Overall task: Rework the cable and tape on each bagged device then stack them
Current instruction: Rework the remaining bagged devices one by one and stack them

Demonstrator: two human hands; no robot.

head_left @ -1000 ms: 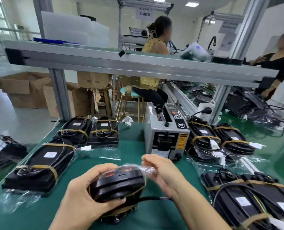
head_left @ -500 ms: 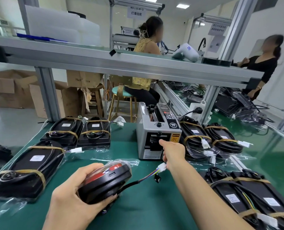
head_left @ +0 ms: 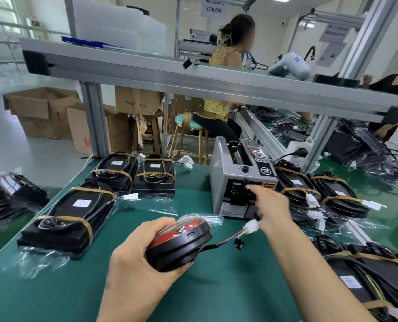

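Fingers (head_left: pixel 253 190) of the right hand (head_left: pixel 271 205) reached spread toward the tape dispenser (head_left: pixel 242 180), trailing the white connector (head_left: pixel 251 227), which could snag.

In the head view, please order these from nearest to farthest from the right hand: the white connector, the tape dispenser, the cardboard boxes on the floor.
From the right hand:
1. White connector, just below it, near the wrist.
2. Tape dispenser, directly ahead of the fingers.
3. Cardboard boxes, far left on the floor.
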